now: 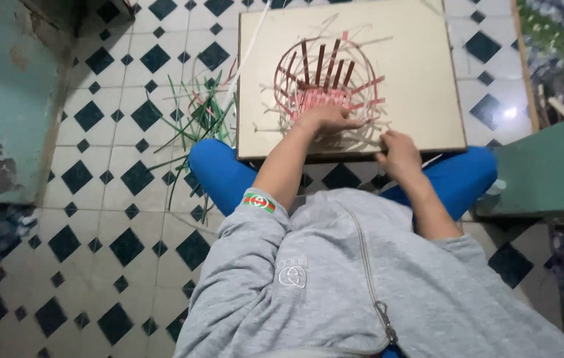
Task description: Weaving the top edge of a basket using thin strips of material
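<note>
The left hand (325,118) lies palm-down on the near edge of a half-woven basket (327,83) of red and pale strips, fingers seemingly pinching a strip, though blur hides the grip. The right hand (398,151), loosely curled, rests just right of it on the beige board (428,73). Green strips (199,116) litter the tiled floor (116,166) to the left.
</note>
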